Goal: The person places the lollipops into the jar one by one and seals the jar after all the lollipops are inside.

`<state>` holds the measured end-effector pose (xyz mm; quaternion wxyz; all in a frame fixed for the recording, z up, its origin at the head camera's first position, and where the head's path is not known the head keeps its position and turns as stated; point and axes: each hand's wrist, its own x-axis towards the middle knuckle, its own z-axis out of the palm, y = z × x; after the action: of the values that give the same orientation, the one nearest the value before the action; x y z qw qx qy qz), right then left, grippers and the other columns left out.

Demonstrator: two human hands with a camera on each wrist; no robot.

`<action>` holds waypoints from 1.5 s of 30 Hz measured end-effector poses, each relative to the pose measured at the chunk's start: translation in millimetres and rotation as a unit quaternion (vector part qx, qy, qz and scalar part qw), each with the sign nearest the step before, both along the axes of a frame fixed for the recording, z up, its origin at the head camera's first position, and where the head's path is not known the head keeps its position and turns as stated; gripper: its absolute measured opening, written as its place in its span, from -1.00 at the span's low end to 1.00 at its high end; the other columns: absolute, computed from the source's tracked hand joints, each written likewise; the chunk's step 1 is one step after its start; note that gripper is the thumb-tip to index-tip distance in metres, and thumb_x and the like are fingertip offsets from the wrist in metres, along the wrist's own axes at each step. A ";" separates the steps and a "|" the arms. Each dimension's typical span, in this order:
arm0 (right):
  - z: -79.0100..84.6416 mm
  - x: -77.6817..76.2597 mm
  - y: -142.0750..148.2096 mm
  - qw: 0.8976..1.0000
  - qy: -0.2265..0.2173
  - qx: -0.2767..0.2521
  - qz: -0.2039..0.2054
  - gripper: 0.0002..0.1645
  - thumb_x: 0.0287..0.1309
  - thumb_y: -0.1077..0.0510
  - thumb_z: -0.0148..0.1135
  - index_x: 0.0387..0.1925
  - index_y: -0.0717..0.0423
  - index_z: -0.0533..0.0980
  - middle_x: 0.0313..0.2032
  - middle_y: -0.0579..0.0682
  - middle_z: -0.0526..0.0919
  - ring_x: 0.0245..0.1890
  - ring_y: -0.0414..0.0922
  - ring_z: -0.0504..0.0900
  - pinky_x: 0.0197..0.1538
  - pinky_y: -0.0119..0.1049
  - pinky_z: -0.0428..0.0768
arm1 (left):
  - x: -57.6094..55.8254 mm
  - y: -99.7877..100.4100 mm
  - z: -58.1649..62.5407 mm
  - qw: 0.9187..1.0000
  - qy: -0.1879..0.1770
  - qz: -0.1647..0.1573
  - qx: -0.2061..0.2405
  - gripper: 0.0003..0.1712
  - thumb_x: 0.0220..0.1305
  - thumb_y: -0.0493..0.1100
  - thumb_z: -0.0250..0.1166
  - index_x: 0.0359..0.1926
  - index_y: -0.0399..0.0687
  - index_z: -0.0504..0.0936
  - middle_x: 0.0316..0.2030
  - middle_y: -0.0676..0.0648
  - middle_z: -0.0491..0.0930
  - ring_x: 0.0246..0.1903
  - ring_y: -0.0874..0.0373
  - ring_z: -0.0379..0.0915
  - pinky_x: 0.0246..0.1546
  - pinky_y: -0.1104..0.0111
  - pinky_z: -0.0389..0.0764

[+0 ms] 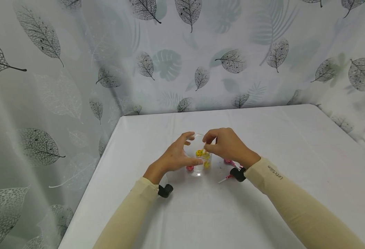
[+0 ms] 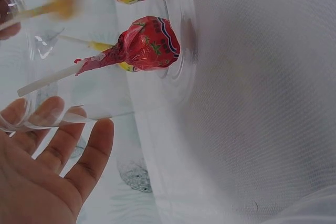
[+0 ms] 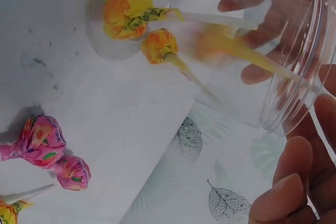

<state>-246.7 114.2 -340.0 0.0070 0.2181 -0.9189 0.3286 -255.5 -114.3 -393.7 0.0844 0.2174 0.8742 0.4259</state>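
Note:
A clear jar (image 1: 198, 174) stands on the white table, and my left hand (image 1: 177, 154) holds it round the rim with thumb and fingers spread. Over its mouth my right hand (image 1: 226, 143) pinches the stick of a yellow lollipop (image 1: 199, 153). That lollipop's head is blurred inside the jar in the right wrist view. A red lollipop (image 2: 149, 45) and other yellow lollipops (image 3: 126, 14) lie inside, heads toward the bottom. Right of the jar, pink lollipops (image 3: 44, 140) lie below my right wrist, with another yellow lollipop (image 3: 8, 213) beside them.
The white table (image 1: 201, 218) meets a leaf-patterned curtain (image 1: 201, 52) at the back and sides. A clear curved plastic edge (image 2: 310, 208) shows at the left wrist view's lower corner; its kind is unclear. Dark wrist cameras sit under both sleeves.

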 end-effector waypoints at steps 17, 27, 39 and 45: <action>0.0 -7.1 31.1 0.997 -0.011 0.030 -0.066 -0.71 0.24 0.21 0.24 -0.03 0.13 0.66 -0.05 0.16 0.68 -0.14 0.06 0.60 -0.12 -0.10 0.66 | -1.7 1.5 0.6 1.000 0.014 0.001 -0.002 0.21 0.03 0.18 0.65 0.58 0.28 0.13 0.44 0.12 0.36 0.41 0.08 0.31 0.27 -0.06 0.51; -19.6 -18.7 75.0 0.983 -0.100 0.127 -0.090 -0.76 0.23 0.17 0.28 -0.11 0.20 0.66 -0.10 0.19 0.67 -0.17 0.09 0.61 -0.19 -0.08 0.63 | -0.3 0.6 1.2 1.000 0.024 -0.004 -0.018 0.23 0.04 0.21 0.62 0.60 0.23 0.10 0.46 0.11 0.35 0.42 0.08 0.31 0.29 -0.10 0.47; -36.5 -23.2 92.0 0.959 -0.203 0.180 -0.085 -0.79 0.23 0.14 0.41 -0.20 0.22 0.68 -0.30 0.06 0.69 -0.25 0.03 0.57 -0.21 -0.12 0.58 | 2.1 1.5 1.2 1.000 0.013 0.003 -0.019 0.22 0.04 0.16 0.64 0.60 0.26 0.10 0.46 0.11 0.35 0.43 0.08 0.30 0.29 -0.09 0.49; -38.1 -23.1 92.0 0.952 -0.217 0.199 -0.087 -0.78 0.17 0.19 0.38 -0.18 0.24 0.67 -0.36 0.02 0.70 -0.30 -0.01 0.57 -0.25 -0.14 0.55 | 2.7 1.8 1.0 1.000 0.014 0.004 -0.018 0.23 0.04 0.18 0.64 0.61 0.25 0.10 0.46 0.11 0.35 0.43 0.08 0.30 0.29 -0.09 0.48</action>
<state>-269.7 206.2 -378.1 -0.2075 0.0580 -0.9604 0.1768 -252.8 -112.6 -392.7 0.0743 0.2185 0.8837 0.4073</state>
